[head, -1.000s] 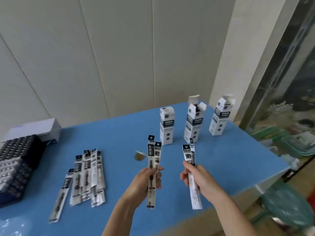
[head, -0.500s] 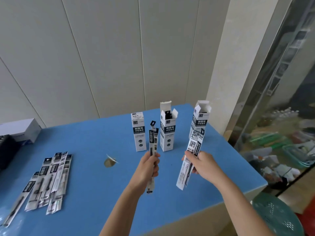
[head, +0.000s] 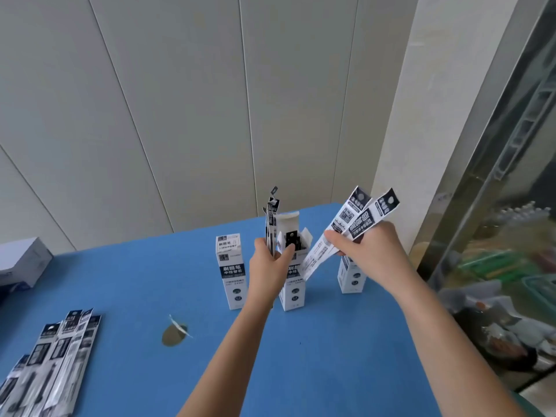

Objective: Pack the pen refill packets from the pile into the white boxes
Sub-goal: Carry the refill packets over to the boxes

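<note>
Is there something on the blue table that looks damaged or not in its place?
Yes. The blue table cover has a brownish oval patch between the packet pile and the white boxes, with a thin white sliver across it. It may be a tear or a stain.

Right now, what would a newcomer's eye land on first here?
Both hands raised mid-table: the left hand grips upright refill packets at the open top of the middle white box, while the right hand holds two more packets fanned to its right. Next, the pile of packets at the near-left corner of the blue table.
</note>
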